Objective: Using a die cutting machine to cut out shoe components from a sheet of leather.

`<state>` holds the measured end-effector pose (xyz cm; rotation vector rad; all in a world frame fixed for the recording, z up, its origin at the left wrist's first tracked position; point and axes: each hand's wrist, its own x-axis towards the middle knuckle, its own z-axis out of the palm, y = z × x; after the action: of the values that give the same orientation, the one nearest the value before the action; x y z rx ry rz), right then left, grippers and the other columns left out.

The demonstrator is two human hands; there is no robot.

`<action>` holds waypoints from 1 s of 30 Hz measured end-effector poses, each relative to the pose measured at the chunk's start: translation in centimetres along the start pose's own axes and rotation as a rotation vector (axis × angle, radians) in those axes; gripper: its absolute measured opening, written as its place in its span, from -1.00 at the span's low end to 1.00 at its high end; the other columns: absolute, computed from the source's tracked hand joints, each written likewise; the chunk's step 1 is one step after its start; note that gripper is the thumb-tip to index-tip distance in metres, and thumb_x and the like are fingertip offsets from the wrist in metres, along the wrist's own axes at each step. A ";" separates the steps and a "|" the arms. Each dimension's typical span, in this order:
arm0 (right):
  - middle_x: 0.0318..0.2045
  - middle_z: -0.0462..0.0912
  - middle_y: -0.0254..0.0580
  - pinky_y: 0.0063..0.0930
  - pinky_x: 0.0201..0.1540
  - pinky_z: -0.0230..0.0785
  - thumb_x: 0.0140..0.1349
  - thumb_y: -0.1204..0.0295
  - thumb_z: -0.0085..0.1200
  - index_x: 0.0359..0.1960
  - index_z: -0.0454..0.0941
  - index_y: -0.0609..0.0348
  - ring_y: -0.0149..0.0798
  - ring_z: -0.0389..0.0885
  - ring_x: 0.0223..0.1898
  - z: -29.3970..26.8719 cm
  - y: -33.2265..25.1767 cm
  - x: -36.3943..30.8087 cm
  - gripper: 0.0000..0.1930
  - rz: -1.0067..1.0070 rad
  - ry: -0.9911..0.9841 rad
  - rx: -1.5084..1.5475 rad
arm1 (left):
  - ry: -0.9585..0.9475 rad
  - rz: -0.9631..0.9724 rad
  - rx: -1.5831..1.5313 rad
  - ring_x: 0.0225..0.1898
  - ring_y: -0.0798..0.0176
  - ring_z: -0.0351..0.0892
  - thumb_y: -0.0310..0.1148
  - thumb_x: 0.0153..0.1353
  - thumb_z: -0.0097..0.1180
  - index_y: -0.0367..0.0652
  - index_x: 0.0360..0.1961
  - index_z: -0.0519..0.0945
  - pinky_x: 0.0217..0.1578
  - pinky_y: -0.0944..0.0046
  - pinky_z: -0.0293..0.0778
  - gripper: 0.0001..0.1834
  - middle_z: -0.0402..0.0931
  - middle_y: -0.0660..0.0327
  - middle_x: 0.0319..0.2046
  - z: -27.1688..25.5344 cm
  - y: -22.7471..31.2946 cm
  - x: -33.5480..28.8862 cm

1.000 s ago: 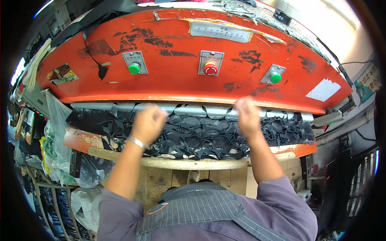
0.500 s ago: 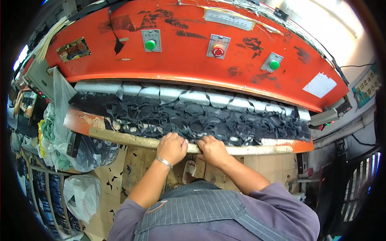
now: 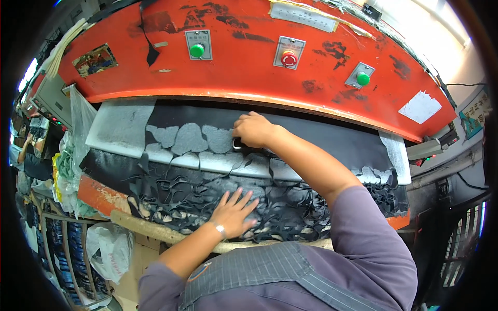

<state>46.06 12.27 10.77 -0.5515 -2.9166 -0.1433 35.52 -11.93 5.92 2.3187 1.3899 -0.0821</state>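
My left hand point(image 3: 232, 213) lies open, fingers spread, on the web of black cut-out scrap point(image 3: 181, 192) along the near side. Farther forward, my right hand point(image 3: 252, 130) is closed over a small metal-rimmed cutting die point(image 3: 237, 143), mostly hidden under the fingers. The die is at the edge of the uncut part of a black sheet point(image 3: 321, 129), beside a row of rounded grey cut shapes point(image 3: 189, 139). Beneath the sheet is a white cutting board point(image 3: 122, 127), showing at both ends.
A red press beam point(image 3: 233, 72) spans the back, with two green buttons point(image 3: 197, 50) and a red stop button point(image 3: 289, 58). A pale padded bar point(image 3: 150, 228) edges the bed nearest me. Plastic bags point(image 3: 109, 249) hang at left; a grey control box point(image 3: 52, 103) stands behind.
Both hands have left the front bar: the right reached forward to the die, the left onto the scrap. The white board and black sheet now extend farther out from under the press beam toward me.
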 end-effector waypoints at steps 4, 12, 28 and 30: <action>-0.30 0.66 -0.09 -0.19 -0.08 0.46 0.07 0.42 0.05 -0.24 0.62 0.11 -0.06 0.64 -0.17 -0.9 2.2 -0.1 -0.79 -0.068 -0.326 0.146 | -0.250 0.168 -0.345 0.42 -0.06 -0.02 0.12 0.27 -0.03 -0.05 0.29 0.33 0.36 -0.07 -0.08 -0.32 0.16 0.03 0.35 -2.3 -2.5 -3.0; -0.17 0.59 0.34 -0.08 -0.01 0.42 0.09 0.43 -0.01 0.09 0.41 0.34 0.21 0.57 -0.09 -1.1 6.3 -13.6 -0.53 1.056 0.163 0.293 | 0.550 -0.046 -0.654 -0.04 0.05 0.52 -0.32 0.15 0.15 -0.26 0.30 0.23 0.03 0.17 0.39 -0.31 0.49 -0.04 0.08 -6.8 -2.6 7.8; 0.16 0.41 0.23 -0.01 0.34 -0.03 -0.23 0.01 0.42 0.06 0.46 0.07 0.06 0.22 0.33 2.0 1.8 -19.9 -0.22 0.782 0.254 0.279 | 0.648 -0.125 -0.426 -0.15 0.22 0.53 -0.42 0.06 0.00 -0.40 0.38 -0.14 0.35 0.08 -0.07 -0.11 0.38 0.13 0.23 -2.3 -3.0 16.9; 0.14 0.43 0.24 0.00 0.33 0.00 -0.23 0.01 0.42 0.04 0.47 0.08 0.08 0.25 0.31 2.2 1.8 -20.1 -0.24 0.756 0.259 0.277 | 0.616 -0.122 -0.419 -0.15 0.21 0.53 -0.41 0.04 0.01 -0.40 0.38 -0.12 0.36 0.08 -0.09 -0.10 0.35 0.13 0.25 -2.3 -3.1 16.7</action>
<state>64.89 7.12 5.00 -1.3933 -2.2405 0.2613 40.73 4.04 2.54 1.9708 1.6247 0.8683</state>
